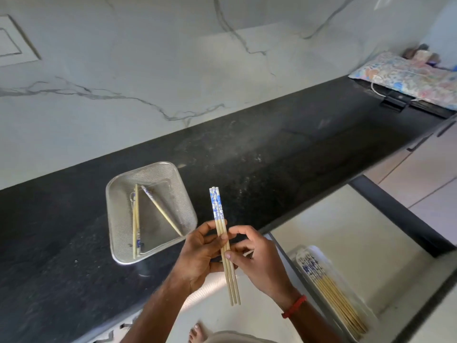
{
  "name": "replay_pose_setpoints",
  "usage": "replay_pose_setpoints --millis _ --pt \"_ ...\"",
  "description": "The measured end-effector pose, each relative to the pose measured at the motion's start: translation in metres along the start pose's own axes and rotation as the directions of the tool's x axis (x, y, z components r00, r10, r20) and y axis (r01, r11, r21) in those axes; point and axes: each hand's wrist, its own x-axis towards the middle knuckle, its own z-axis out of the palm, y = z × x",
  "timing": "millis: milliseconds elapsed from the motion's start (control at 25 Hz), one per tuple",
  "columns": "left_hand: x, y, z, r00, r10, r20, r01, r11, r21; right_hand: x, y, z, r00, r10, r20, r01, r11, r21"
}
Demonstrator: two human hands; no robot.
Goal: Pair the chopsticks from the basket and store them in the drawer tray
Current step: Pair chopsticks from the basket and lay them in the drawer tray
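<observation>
Three bamboo chopsticks with blue-and-white patterned tops stand bunched and almost upright in front of me. My left hand and my right hand both pinch them around the middle. To the left, a metal mesh basket sits on the black counter and holds several loose chopsticks of the same kind. At lower right, a clear tray lies in the open white drawer with several chopsticks laid side by side in it.
The black stone counter runs from lower left to upper right below a marble wall. A patterned cloth covers something at the counter's far right end. My bare foot shows on the floor below.
</observation>
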Motion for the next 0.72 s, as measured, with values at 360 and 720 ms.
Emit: replay_pose_setpoints --millis 360,720 --pt "-0.013 -0.057 0.113 0.998 -0.063 0.012 0.062 0.993 0.097 -0.066 0.050 -0.083 0.992 0.124 -0.031 -0.120 0.987 0.107" --pt "-0.023 -0.106 0.176 0.990 -0.134 -0.035 0.138 0.967 0.216 -0.105 0.116 -0.130 0.970 0.241 -0.015 -0.231 0.946 0.226"
